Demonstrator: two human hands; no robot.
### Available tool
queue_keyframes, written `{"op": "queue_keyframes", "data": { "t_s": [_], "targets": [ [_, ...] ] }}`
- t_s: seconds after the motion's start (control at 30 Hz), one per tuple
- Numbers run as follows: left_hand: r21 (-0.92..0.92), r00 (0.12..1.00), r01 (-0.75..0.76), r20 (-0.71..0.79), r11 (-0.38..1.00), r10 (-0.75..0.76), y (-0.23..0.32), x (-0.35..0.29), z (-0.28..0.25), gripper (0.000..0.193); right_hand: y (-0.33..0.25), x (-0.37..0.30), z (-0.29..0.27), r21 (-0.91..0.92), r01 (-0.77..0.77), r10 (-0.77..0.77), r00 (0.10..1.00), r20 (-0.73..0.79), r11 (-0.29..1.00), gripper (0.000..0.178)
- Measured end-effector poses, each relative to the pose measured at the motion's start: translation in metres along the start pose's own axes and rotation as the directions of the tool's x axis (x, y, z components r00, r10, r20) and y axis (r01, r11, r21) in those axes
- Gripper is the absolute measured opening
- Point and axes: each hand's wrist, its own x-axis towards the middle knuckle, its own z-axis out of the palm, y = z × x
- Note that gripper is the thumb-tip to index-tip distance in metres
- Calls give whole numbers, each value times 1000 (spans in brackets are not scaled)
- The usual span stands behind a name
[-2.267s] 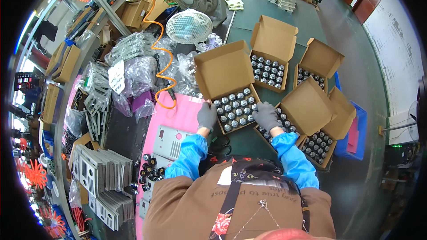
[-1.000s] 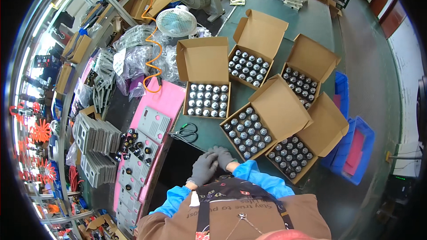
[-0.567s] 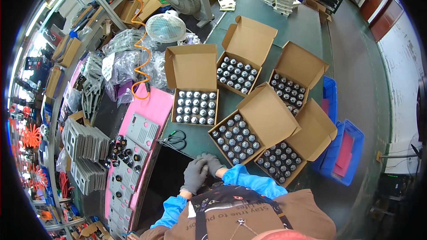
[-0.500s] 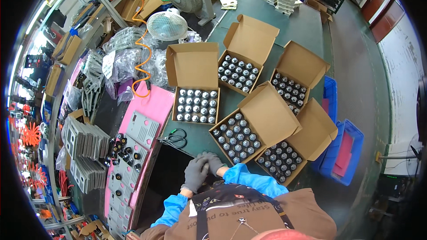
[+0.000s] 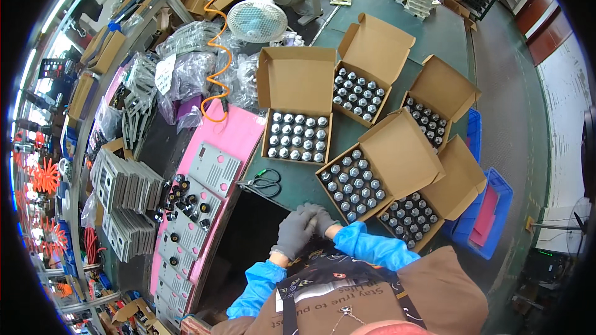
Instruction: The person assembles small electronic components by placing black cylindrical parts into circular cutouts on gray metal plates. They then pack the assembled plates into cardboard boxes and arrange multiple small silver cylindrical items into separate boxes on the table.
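Note:
Both my hands wear grey gloves and are pressed together at the near edge of the green table. My left hand (image 5: 293, 234) is closed and lies against my right hand (image 5: 322, 219), whose fingers are also folded in. Anything between them is hidden. Just beyond them, scissors (image 5: 266, 182) with dark handles lie on the table. To the right of my hands stands an open cardboard box (image 5: 386, 207) of silver hex-topped pieces (image 5: 352, 186) in rows. Another open box (image 5: 329, 144) with similar pieces (image 5: 298, 131) sits farther ahead.
More open boxes of such pieces (image 5: 359, 92) stand behind and to the right. At left, grey plates (image 5: 214, 166) and black knob-like parts (image 5: 181, 193) lie on a pink sheet (image 5: 239, 129). Plate stacks (image 5: 127, 189), fans (image 5: 257, 20), an orange coiled hose (image 5: 218, 80) and blue bins (image 5: 496, 214) surround the table.
The view has shifted, so the table and boxes appear farther right in the picture. My hands stay pressed together at the table edge; nothing on the table has visibly moved.

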Motion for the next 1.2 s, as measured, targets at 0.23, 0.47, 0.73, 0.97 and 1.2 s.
{"op": "queue_keyframes", "data": {
  "t_s": [0.23,0.47,0.73,0.97,1.2],
  "targets": [
    [-161,977,104,-167,982,-131,-56,-87,27,27,-27,-8,-34,97,-119,123,992,-37,988,15],
    [-158,822,517,-181,841,-539,-167,-217,62,27,-100,-34,-39,-223,321,-286,942,174,920,30],
    [-323,209,937,213,133,-954,-239,-446,215,37,-83,-78,106,-238,586,-105,490,866,774,26],
    [-507,-140,812,313,-290,-939,-190,-537,278,35,-155,-32,119,-111,436,-202,610,766,893,22],
    [-744,46,632,316,-218,-948,-218,-472,332,35,-186,43,102,-6,226,19,-54,998,974,18]
  ]
}}
